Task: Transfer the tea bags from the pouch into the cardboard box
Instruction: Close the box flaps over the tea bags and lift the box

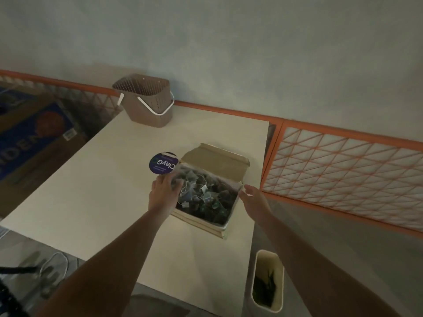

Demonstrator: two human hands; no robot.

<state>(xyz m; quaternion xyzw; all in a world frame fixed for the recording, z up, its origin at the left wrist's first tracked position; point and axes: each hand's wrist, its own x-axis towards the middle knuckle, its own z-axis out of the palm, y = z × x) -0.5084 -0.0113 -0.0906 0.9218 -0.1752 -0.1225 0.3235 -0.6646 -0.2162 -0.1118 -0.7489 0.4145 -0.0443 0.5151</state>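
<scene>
A person leans over a pale table [96, 193], both bare arms reaching toward an open cardboard box [225, 227] that sits near the table's right edge. Its lid flap [215, 161] stands back, away from the person. Inside lies a heap of dark tea bags [206, 197] with pale strings and little tags, filling the box from wall to wall.

The left hand [163, 191] is at the box's far left corner, its fingers curled round the clear pouch [177, 172]. The pouch rises from that corner and carries a round dark-blue label [163, 165] with white lettering. How much of the pouch hangs over the box is hard to tell, since the film is nearly see-through.

The right hand [250, 194] hovers just beside the box's right wall, fingers loosely spread and holding nothing; whether a fingertip touches the cardboard I cannot tell.

At the table's far edge stands a brown perforated basket [148, 106] with a white handle. On the floor to the right is a pale bin [267, 280] with something dark in it. Along the wall runs an orange-framed lattice panel [343, 165], and to the left lies a big carton [34, 143] printed in blue.
</scene>
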